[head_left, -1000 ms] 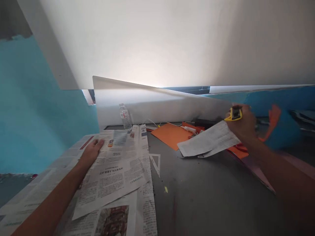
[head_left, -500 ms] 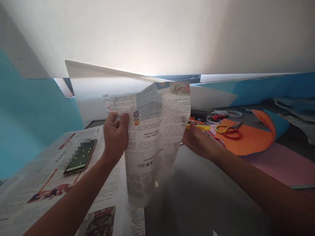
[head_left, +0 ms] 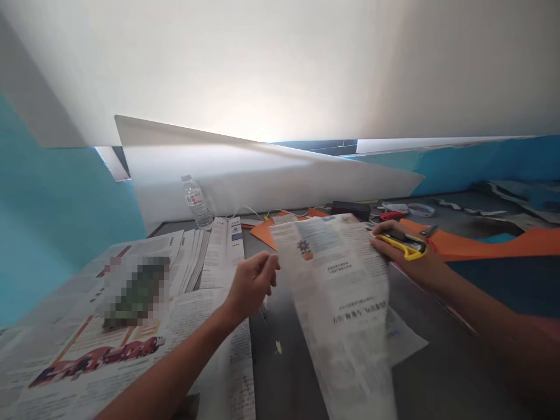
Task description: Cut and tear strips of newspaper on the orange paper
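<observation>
A loose newspaper sheet [head_left: 345,291] hangs over the grey table [head_left: 284,379], its print upside down to me. My right hand [head_left: 394,252] grips its far right edge and also holds a yellow utility knife [head_left: 405,244]. My left hand [head_left: 251,286] hovers just left of the sheet with its fingers loosely curled and apart, holding nothing.
Spread newspapers [head_left: 79,356] cover the table's left side, with a blurred-out phone [head_left: 135,291] lying on them. A water bottle [head_left: 198,201] stands at the back by a leaning white board [head_left: 262,175]. Orange paper [head_left: 481,245] and a black box [head_left: 350,208] lie at the back right.
My left hand lifted the sheet from the pile and both hands held it upright. Now my left hand has let go, and the sheet has flipped over to the right.
</observation>
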A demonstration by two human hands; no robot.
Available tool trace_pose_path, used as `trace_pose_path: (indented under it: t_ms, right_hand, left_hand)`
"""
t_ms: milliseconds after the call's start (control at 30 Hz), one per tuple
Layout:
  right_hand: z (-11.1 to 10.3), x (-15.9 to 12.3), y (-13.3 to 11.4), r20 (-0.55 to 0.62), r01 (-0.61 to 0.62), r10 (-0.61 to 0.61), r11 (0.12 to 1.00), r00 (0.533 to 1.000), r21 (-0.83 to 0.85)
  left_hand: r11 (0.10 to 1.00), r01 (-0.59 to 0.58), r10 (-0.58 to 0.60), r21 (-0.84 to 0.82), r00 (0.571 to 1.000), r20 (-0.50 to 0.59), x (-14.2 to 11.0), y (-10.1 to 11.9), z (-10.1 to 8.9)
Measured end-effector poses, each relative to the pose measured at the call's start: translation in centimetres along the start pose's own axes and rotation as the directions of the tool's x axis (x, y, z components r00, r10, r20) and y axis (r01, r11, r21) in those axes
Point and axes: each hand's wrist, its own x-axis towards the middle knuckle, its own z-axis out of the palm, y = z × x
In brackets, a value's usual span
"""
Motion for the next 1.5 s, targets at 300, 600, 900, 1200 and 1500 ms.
trace_pose_path:
  t_ms: [300,600,900,1200,1500]
  right_hand:
    - [-1.6,-0.8,4.3,0.092,0.135,-0.11,0.932,0.99,-0.336]
    - [1.2,-3.6,0.1,0.327,0.211,-0.083,0.901,0.941,-0.379]
    - [1.7,-3.8,-0.5,0.358,0.221,-0.064,0.883,0.931,-0.415]
    - [0.6,-3.7,-0.1,0.321,0.175,-0.057,0.92,0.945,-0.351]
    - [1.5,-3.6,1.8,0.275,0.158,-0.04,0.892,0.961,-0.424]
  left_hand:
    - [0.917,-0.004,-0.019,0.399,0.998,0.053,5.1,-6.4,-1.7]
    - [0.714,0.327,-0.332,0.618,0.937,-0.112,15.1,-9.5,-1.5]
    - [0.756,0.396,-0.398,0.522,0.91,-0.114,16.4,-10.4,-0.7]
    - [0.905,0.36,-0.259,0.226,0.889,-0.376,13.0,-6.6,-5.9]
    - [0.808,0.568,-0.582,0.153,0.81,0.068,0.6,-4.7,-10.6]
